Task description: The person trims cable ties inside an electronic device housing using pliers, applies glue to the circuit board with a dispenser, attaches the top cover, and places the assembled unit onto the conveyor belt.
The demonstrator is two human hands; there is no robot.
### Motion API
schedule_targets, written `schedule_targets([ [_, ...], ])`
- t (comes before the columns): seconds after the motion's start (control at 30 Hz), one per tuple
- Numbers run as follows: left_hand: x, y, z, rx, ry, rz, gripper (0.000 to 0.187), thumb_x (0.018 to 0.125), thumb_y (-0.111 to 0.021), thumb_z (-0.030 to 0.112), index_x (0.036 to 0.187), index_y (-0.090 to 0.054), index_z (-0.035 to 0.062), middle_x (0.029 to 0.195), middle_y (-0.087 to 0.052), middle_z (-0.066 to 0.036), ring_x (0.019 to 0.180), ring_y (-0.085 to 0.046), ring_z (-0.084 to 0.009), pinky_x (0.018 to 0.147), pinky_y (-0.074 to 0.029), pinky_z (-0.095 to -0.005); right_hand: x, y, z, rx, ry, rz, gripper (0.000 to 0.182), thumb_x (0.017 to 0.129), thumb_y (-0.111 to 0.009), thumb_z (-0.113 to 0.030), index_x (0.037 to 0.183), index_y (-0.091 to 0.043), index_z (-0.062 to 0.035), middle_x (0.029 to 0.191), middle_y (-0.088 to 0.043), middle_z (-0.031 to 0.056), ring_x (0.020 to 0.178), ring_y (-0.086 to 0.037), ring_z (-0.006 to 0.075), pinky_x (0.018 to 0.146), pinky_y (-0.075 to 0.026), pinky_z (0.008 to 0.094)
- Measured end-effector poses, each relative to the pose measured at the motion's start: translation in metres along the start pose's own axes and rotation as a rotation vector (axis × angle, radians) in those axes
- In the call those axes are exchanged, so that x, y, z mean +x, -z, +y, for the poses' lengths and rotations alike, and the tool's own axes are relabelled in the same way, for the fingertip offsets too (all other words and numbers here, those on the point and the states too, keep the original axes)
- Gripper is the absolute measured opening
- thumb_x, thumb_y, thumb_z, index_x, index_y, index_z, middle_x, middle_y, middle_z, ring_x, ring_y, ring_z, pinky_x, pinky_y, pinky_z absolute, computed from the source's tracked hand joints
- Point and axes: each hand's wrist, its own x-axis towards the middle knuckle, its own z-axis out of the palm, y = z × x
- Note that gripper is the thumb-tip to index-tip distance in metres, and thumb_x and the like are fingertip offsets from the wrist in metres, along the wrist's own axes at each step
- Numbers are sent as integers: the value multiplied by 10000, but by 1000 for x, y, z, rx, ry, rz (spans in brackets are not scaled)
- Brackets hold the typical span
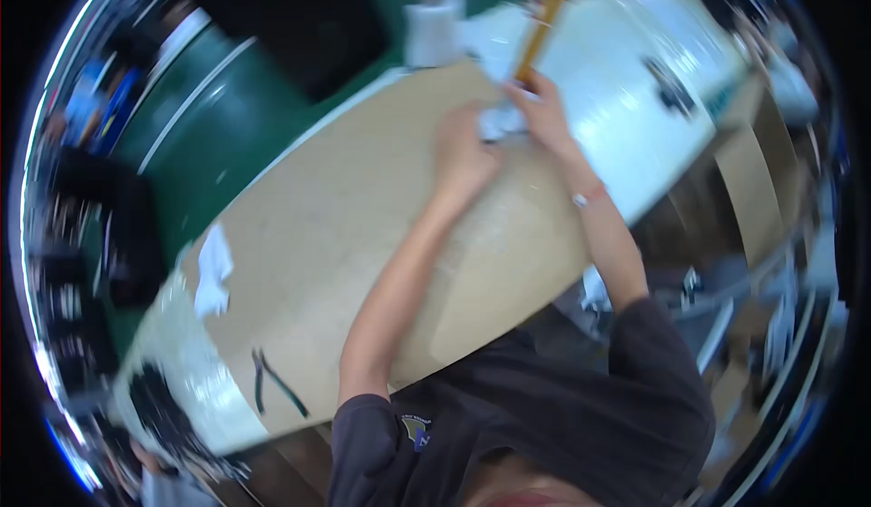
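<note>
My left hand (464, 155) is closed around a small white crumpled piece (501, 124), over the brown board covering the table. My right hand (544, 112) is close beside it, at the right edge of the white piece, with its fingers curled. A long yellow object (540, 40) with a dark band at its far end reaches down to my right fingertips. I cannot tell whether those fingers grip it. Motion blurs both hands.
Green-handled pliers (277, 385) and a torn white piece (214, 271) lie on the brown board (345, 208). A dark metal part (670, 87) sits on the plastic-wrapped surface at right. Black strands (163, 407) lie at the lower left. Cardboard (748, 190) stands at right.
</note>
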Motion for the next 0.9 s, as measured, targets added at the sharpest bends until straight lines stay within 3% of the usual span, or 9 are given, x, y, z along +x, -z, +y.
schedule_targets([
  [0.1,-61,48,33,6,-139,98,407,710,-675,103,1082,-555,-13,1069,-583,-197,1052,-543,-379,938,-435,-453,2,-2,25,42,-49,153,227,894,-576,-179,1038,-583,-4,987,-593,96,932,-551,182,860,-436,314],
  [0.2,-154,154,74,59,-185,101,233,782,-641,84,994,-568,21,940,-600,-145,973,-583,-308,894,-471,-414,-34,4,-60,-56,465,441,214,905,-490,-142,1062,-515,1,1035,-516,121,1020,-505,209,945,-395,348],
  [0.3,-245,272,31,-42,-127,481,93,821,-568,-19,836,-499,42,949,-582,-130,997,-554,-298,886,-444,-420,-61,-68,-154,58,435,-77,299,920,-431,-173,1147,-488,13,1143,-499,125,1091,-486,214,979,-375,347],
  [0.37,-280,372,-16,430,145,673,239,854,-558,-6,1079,-477,4,1150,-510,-141,1085,-502,-249,969,-391,-378,-61,-146,-204,23,315,-526,337,962,-416,-230,1209,-502,-17,1200,-516,98,1112,-504,188,963,-389,318],
  [0.57,-323,628,-283,19,546,1262,712,805,-682,95,1396,-305,-27,1444,-346,-198,1352,-333,-277,1099,-283,-362,-22,-556,-240,442,146,-797,387,1001,-408,-353,1214,-528,-54,1156,-572,89,1003,-571,184,850,-460,319],
  [0.63,-302,654,-324,107,605,1069,819,795,-703,144,1442,-234,-38,1494,-276,-205,1386,-275,-289,1124,-220,-357,-30,-647,-286,495,65,-618,564,998,-319,-425,1152,-542,70,1211,-540,278,1163,-499,412,1003,-372,454],
  [0.7,-274,653,-336,77,403,1134,813,799,-711,166,1433,-254,-58,1477,-313,-181,1353,-312,-271,1117,-209,-333,-29,-742,-282,466,-121,-716,647,993,-254,-478,1279,-438,73,1323,-457,299,1235,-435,442,1045,-339,487],
  [0.8,-260,647,-337,-87,368,971,738,828,-695,174,1417,-308,-44,1424,-377,-167,1281,-394,-252,1094,-264,-343,-43,-805,-276,508,-177,-441,709,979,-249,-548,1432,-313,-7,1441,-389,211,1339,-345,348,1106,-249,428],
  [0.9,-223,619,-272,184,301,715,769,884,-650,245,1448,-226,-60,1488,-290,-198,1368,-293,-278,1128,-184,-341,-6,-683,-292,1002,-328,-818,669,948,-278,-579,1379,-469,-103,1364,-519,68,1234,-453,202,1097,-266,331],
])
